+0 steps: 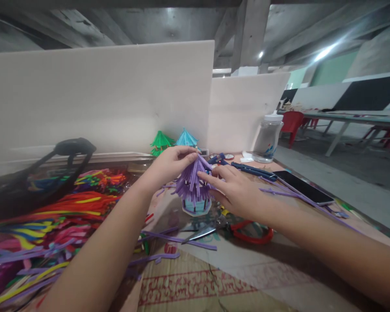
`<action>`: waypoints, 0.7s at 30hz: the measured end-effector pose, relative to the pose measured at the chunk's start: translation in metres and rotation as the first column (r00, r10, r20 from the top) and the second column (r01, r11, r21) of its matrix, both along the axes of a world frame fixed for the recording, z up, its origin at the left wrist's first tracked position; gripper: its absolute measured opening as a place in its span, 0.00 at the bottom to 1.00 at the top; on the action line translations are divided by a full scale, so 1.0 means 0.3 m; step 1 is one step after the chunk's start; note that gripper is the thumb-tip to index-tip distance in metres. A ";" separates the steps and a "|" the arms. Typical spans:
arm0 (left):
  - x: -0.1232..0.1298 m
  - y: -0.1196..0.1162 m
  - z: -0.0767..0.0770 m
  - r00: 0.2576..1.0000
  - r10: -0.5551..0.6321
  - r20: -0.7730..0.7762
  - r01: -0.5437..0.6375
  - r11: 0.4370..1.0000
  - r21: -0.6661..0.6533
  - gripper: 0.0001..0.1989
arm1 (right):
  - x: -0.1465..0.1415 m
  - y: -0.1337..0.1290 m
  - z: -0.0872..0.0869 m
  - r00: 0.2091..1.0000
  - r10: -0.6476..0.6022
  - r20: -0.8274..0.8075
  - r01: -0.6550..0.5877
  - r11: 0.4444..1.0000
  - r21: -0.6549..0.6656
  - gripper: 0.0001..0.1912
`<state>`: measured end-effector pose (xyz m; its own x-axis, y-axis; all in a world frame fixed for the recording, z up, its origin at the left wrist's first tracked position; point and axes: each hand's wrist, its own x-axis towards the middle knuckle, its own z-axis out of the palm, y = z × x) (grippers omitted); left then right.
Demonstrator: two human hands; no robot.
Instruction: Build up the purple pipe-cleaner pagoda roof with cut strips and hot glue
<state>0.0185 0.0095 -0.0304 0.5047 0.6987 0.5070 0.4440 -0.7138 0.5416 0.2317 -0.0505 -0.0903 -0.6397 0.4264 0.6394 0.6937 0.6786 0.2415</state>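
Observation:
A small pavilion model (pixel 195 184) with a tiered purple strip roof stands upright on a light blue base at the centre of the head view. My left hand (pixel 173 164) pinches the peak of its roof from the left, fingers closed. On the right side of the roof, my right hand (pixel 232 186) touches the purple strips with its index finger stretched out and the other fingers apart. In front of the model lie scissors with red handles (pixel 251 232), their blades pointing left. Loose purple strips (pixel 195 243) lie beside the blades.
Colourful strips (pixel 74 208) are heaped at the left beside a black bag (pixel 68 151). Green (pixel 161 141) and blue (pixel 186 137) model roofs stand behind. A phone (pixel 302 186), blue-handled tool (pixel 253 170) and clear bottle (pixel 269 138) are at the right.

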 end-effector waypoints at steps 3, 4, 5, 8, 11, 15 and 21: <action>0.001 -0.005 0.003 1.000 0.017 -0.006 -0.017 1.000 0.011 0.18 | -0.002 0.002 -0.004 1.000 -0.001 -0.007 0.001 1.000 -0.028 0.23; 0.001 -0.006 0.004 1.000 0.018 -0.007 -0.018 1.000 0.011 0.18 | -0.002 0.001 -0.004 1.000 0.001 -0.007 -0.001 1.000 -0.029 0.23; 0.002 -0.007 0.006 1.000 0.017 -0.008 -0.017 1.000 0.012 0.18 | -0.001 0.000 -0.003 1.000 0.012 -0.010 -0.012 1.000 -0.023 0.23; -0.002 -0.003 0.008 1.000 0.009 -0.014 -0.008 1.000 0.017 0.18 | 0.003 -0.011 0.006 0.994 0.099 -0.055 -0.097 0.995 0.039 0.20; -0.012 0.005 0.005 1.000 0.001 -0.015 0.000 1.000 0.014 0.18 | 0.010 -0.020 0.015 0.968 0.207 -0.141 -0.194 0.976 0.101 0.10; -0.016 0.007 0.002 1.000 0.013 0.006 -0.013 1.000 0.022 0.18 | 0.018 -0.013 -0.016 0.963 0.209 -0.171 -0.202 0.978 0.056 0.08; -0.008 -0.013 0.010 0.996 0.074 0.050 -0.075 0.997 0.012 0.17 | 0.013 0.009 -0.145 0.960 0.218 -0.174 -0.236 0.968 -0.090 0.09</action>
<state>0.0162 0.0054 -0.0275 0.4252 0.7260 0.5405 0.4691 -0.6875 0.5544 0.2357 -0.0478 -0.1336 -0.6199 0.3550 0.6998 0.5422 0.8385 0.0550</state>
